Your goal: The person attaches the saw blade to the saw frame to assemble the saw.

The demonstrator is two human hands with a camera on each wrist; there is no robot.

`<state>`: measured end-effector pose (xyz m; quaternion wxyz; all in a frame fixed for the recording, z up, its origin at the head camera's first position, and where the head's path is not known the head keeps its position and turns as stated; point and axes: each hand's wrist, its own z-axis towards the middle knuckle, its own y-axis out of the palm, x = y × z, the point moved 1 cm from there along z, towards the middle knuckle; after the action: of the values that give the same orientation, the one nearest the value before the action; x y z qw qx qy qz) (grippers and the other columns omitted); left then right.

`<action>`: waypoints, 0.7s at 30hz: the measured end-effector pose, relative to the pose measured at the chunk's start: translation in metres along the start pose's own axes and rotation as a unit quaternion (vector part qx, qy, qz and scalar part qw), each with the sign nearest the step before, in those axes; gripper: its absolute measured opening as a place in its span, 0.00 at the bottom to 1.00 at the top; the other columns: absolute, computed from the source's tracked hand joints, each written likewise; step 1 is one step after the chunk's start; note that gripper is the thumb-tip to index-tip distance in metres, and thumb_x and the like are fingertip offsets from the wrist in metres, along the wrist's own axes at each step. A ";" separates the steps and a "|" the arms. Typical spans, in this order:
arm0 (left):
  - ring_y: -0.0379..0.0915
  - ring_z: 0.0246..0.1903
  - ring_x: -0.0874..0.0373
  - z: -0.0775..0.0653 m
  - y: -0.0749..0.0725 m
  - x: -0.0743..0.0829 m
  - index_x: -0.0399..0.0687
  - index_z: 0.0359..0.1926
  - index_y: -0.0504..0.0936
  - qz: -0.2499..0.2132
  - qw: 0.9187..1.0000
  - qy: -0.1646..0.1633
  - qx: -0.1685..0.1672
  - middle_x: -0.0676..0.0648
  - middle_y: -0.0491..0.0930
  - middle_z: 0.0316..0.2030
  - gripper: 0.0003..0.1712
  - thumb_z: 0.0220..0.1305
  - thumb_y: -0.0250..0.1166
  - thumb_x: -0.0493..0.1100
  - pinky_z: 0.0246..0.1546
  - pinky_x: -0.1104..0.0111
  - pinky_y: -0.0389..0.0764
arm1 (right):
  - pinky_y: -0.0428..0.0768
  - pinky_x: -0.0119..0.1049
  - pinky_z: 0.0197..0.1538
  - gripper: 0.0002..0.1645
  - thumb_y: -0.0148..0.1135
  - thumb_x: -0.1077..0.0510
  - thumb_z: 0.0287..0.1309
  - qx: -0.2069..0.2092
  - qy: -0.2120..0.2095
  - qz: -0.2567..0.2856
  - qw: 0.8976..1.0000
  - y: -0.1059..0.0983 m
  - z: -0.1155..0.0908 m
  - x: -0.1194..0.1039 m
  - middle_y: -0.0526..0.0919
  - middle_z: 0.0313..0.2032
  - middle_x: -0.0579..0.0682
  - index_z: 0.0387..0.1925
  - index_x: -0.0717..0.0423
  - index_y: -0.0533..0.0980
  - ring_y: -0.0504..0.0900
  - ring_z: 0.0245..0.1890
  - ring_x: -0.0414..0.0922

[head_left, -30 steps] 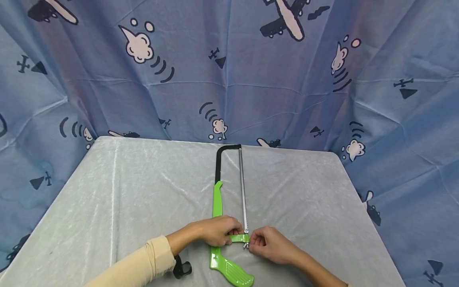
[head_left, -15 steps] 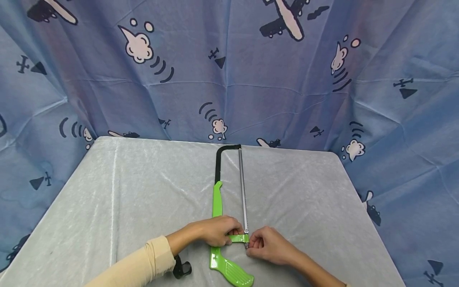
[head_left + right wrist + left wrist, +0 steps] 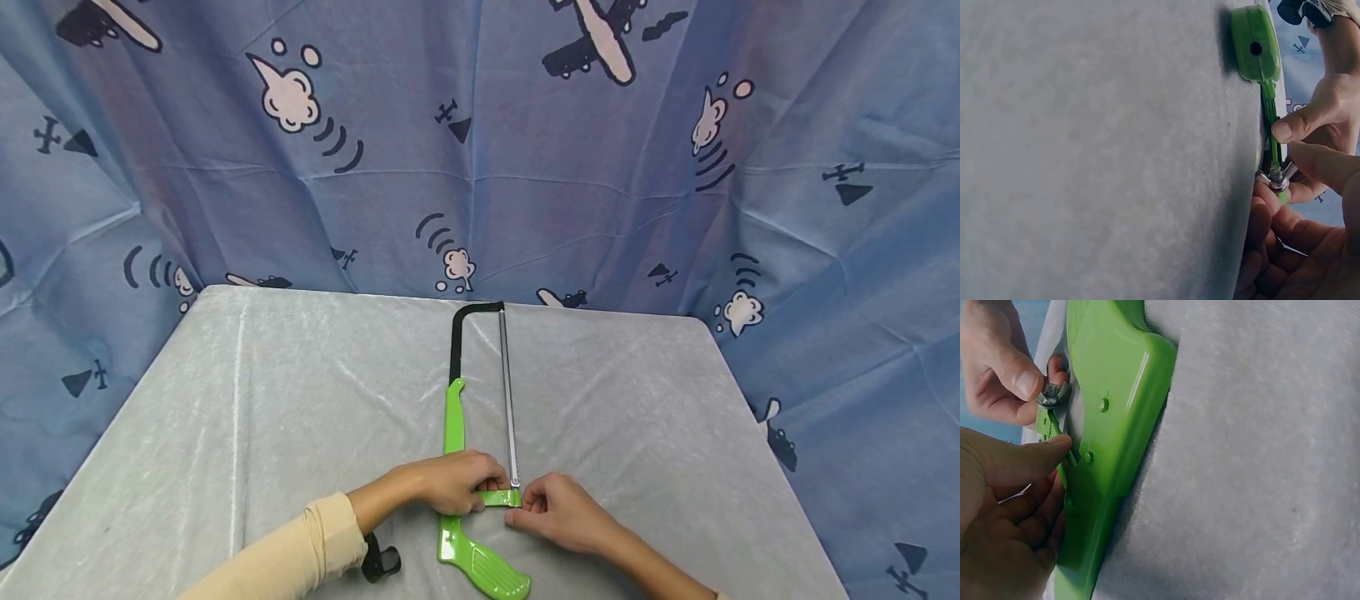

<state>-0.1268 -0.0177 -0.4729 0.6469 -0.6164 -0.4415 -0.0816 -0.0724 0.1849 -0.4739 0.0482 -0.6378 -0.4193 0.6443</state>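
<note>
A hacksaw [image 3: 454, 417] with a green handle, black front frame and silver blade [image 3: 508, 400] lies on the table, its front end pointing away. My left hand [image 3: 457, 483] pinches the short green arm [image 3: 499, 498] that joins the handle to the blade's near end. At the end of that arm, a metal wing nut [image 3: 1279, 178] sits on a threaded bolt [image 3: 1050, 391]. My right hand [image 3: 566, 512] holds the wing nut between thumb and curled fingers, close to my left fingertips. In the head view the wing nut is hidden by the right thumb and fingers.
A pale grey cloth covers the table [image 3: 337, 400]. Behind it hangs a blue curtain [image 3: 390, 167] printed with planes and clouds. A black strap-like device [image 3: 381, 562] sits by the left wrist, beside the cream sleeve [image 3: 300, 542].
My right thumb has slid left across the wing nut, from beside it to beneath the green arm's end, covering the nut. The left hand and hacksaw have stayed in place.
</note>
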 end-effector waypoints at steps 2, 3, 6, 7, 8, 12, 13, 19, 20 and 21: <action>0.69 0.31 0.71 0.000 0.000 0.000 0.49 0.41 0.83 0.002 1.000 0.000 0.001 0.60 0.74 0.29 0.16 0.52 0.66 0.27 0.36 0.81 0.70 | 0.62 0.26 0.18 0.20 0.72 0.49 0.54 0.001 0.000 -0.001 1.000 0.000 0.000 0.000 0.68 0.13 0.36 0.15 0.51 0.74 0.63 0.14 0.29; 0.69 0.31 0.71 0.000 0.000 0.000 0.49 0.41 0.83 0.002 1.000 0.000 0.001 0.60 0.74 0.29 0.16 0.52 0.66 0.27 0.36 0.81 0.70 | 0.62 0.26 0.18 0.20 0.72 0.49 0.54 0.001 0.000 -0.002 1.000 0.000 0.000 0.000 0.68 0.13 0.36 0.15 0.51 0.74 0.63 0.14 0.29; 0.69 0.30 0.71 0.000 0.000 0.001 0.49 0.40 0.83 0.000 1.000 -0.003 0.001 0.60 0.74 0.28 0.16 0.53 0.67 0.27 0.36 0.80 0.70 | 0.62 0.26 0.18 0.20 0.72 0.49 0.54 0.001 0.001 -0.003 1.000 0.000 0.000 0.000 0.68 0.13 0.36 0.16 0.51 0.74 0.63 0.14 0.29; 0.69 0.30 0.71 0.000 0.000 0.001 0.49 0.40 0.83 0.001 1.000 -0.003 0.001 0.60 0.74 0.28 0.16 0.53 0.67 0.27 0.36 0.80 0.70 | 0.62 0.26 0.18 0.19 0.72 0.49 0.54 0.001 0.001 -0.003 1.000 0.000 0.000 0.000 0.68 0.13 0.37 0.16 0.51 0.74 0.63 0.14 0.29; 0.69 0.30 0.71 -0.001 0.000 0.001 0.49 0.40 0.83 0.000 1.000 -0.004 0.001 0.60 0.74 0.28 0.16 0.53 0.67 0.27 0.36 0.80 0.71 | 0.62 0.26 0.18 0.19 0.71 0.49 0.54 0.000 0.002 -0.003 1.000 0.000 0.000 0.000 0.68 0.13 0.37 0.16 0.51 0.75 0.63 0.14 0.29; 0.69 0.30 0.72 -0.001 0.000 0.002 0.49 0.40 0.83 -0.002 1.000 -0.005 0.002 0.60 0.74 0.28 0.16 0.52 0.67 0.27 0.35 0.80 0.71 | 0.63 0.26 0.18 0.18 0.71 0.50 0.55 -0.002 -0.004 -0.001 1.000 -0.001 -0.001 0.000 0.69 0.14 0.36 0.16 0.50 0.75 0.64 0.14 0.29; 0.69 0.30 0.72 -0.001 0.000 0.002 0.49 0.40 0.83 -0.002 1.000 -0.005 0.002 0.60 0.74 0.28 0.16 0.52 0.67 0.27 0.35 0.80 0.71 | 0.63 0.26 0.18 0.18 0.71 0.50 0.55 -0.002 -0.007 -0.002 1.000 -0.001 -0.001 0.000 0.69 0.14 0.36 0.16 0.50 0.75 0.64 0.14 0.29; 0.69 0.31 0.72 -0.001 0.000 0.002 0.49 0.40 0.83 0.000 1.000 -0.002 0.002 0.60 0.74 0.29 0.16 0.52 0.67 0.27 0.36 0.80 0.71 | 0.62 0.24 0.19 0.16 0.69 0.53 0.56 -0.010 -0.029 0.010 0.999 -0.004 -0.002 0.001 0.68 0.14 0.35 0.17 0.51 0.75 0.63 0.14 0.28; 0.69 0.31 0.71 -0.001 0.000 0.002 0.49 0.41 0.83 -0.001 1.000 -0.002 0.001 0.60 0.75 0.29 0.16 0.53 0.67 0.27 0.36 0.80 0.71 | 0.62 0.24 0.19 0.16 0.69 0.54 0.57 -0.013 -0.032 0.015 0.999 -0.004 -0.002 0.002 0.68 0.14 0.35 0.17 0.51 0.76 0.63 0.15 0.27; 0.69 0.31 0.71 -0.001 0.000 0.001 0.49 0.41 0.83 -0.001 1.000 -0.002 0.001 0.60 0.75 0.29 0.16 0.53 0.67 0.27 0.36 0.80 0.71 | 0.63 0.24 0.19 0.15 0.68 0.55 0.57 -0.016 -0.036 0.019 0.999 -0.004 -0.002 0.003 0.69 0.14 0.35 0.18 0.52 0.77 0.63 0.15 0.27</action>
<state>-0.1258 -0.0177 -0.4718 0.6465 -0.6154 -0.4437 -0.0806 -0.0734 0.1902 -0.4729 0.0110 -0.6229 -0.4190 0.6605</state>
